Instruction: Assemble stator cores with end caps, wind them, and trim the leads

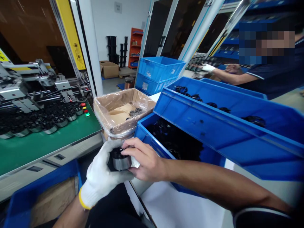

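A motor stator [122, 162], a silvery laminated metal ring with black plastic on top, is between my two hands at the middle of the view. My left hand [101, 174], in a white glove with a yellow cuff, wraps around its left side and underneath. With its fingers on the black top and thumb low on the right side, my bare right hand [147, 161] also grips it. Part of the ring is hidden by the glove and fingers. Just beyond my hands stands a plastic-lined cardboard box [104, 118] with a few metal rings inside.
Rows of similar stators [49, 126] stand on a green workbench [78, 133] by a machine at left. Right, a tilted blue bin [213, 117] with black parts rests over another blue bin [144, 129]. A co-worker [266, 76] works at far right. More blue crates [159, 68] stand behind.
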The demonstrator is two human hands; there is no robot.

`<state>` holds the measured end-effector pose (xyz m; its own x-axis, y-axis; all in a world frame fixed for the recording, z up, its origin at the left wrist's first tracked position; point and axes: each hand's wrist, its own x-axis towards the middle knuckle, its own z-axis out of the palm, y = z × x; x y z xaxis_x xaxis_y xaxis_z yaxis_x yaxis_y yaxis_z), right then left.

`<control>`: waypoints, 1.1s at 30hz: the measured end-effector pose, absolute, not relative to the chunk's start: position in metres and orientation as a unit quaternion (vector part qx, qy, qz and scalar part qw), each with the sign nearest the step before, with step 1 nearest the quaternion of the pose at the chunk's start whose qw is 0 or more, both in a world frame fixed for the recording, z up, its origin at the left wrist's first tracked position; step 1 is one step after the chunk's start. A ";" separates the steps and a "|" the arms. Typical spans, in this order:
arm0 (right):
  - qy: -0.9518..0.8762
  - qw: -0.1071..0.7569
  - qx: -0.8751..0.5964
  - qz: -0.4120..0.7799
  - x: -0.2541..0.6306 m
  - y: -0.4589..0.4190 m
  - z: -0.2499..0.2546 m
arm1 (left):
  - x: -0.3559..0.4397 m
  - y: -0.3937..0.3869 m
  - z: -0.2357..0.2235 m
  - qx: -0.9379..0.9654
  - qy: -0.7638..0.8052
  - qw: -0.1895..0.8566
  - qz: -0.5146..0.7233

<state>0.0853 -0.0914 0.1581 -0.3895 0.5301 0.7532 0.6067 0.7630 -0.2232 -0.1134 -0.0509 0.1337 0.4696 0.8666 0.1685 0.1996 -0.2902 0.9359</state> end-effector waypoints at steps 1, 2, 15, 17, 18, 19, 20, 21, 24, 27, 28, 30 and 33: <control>-0.831 0.430 -0.352 -0.037 0.085 -0.091 0.159 | -0.114 -0.050 0.132 0.706 0.357 0.484 0.374; -0.826 0.431 -0.363 -0.026 0.085 -0.091 0.160 | -0.115 -0.048 0.128 0.691 0.333 0.508 0.391; -0.825 0.444 -0.350 -0.027 0.082 -0.093 0.163 | -0.125 -0.031 0.143 0.861 0.187 0.185 0.435; -0.827 0.433 -0.357 -0.022 0.082 -0.095 0.164 | -0.125 -0.034 0.144 0.862 0.181 0.162 0.445; -0.829 0.423 -0.364 -0.022 0.082 -0.096 0.165 | -0.125 -0.036 0.143 0.858 0.185 0.163 0.451; -0.831 0.412 -0.374 -0.024 0.083 -0.097 0.165 | -0.127 -0.037 0.142 0.852 0.198 0.168 0.454; -0.831 0.400 -0.385 -0.030 0.084 -0.097 0.165 | -0.130 -0.036 0.142 0.845 0.222 0.172 0.455; -0.829 0.391 -0.399 -0.038 0.086 -0.097 0.165 | -0.136 -0.032 0.142 0.833 0.259 0.170 0.457; -0.817 0.377 -0.431 -0.074 0.088 -0.095 0.163 | -0.168 -0.008 0.148 0.753 0.448 0.119 0.467; -0.815 0.375 -0.433 -0.091 0.085 -0.094 0.162 | -0.216 0.038 0.162 0.642 0.687 0.067 0.334; -0.817 0.375 -0.429 -0.092 0.084 -0.093 0.162 | -0.231 0.055 0.166 0.617 0.745 0.058 0.247; -0.822 0.371 -0.421 -0.092 0.080 -0.093 0.163 | -0.255 0.085 0.172 0.587 0.796 0.063 0.132; -0.833 0.348 -0.416 -0.110 0.081 -0.092 0.164 | -0.274 0.106 0.172 0.580 0.800 0.075 0.131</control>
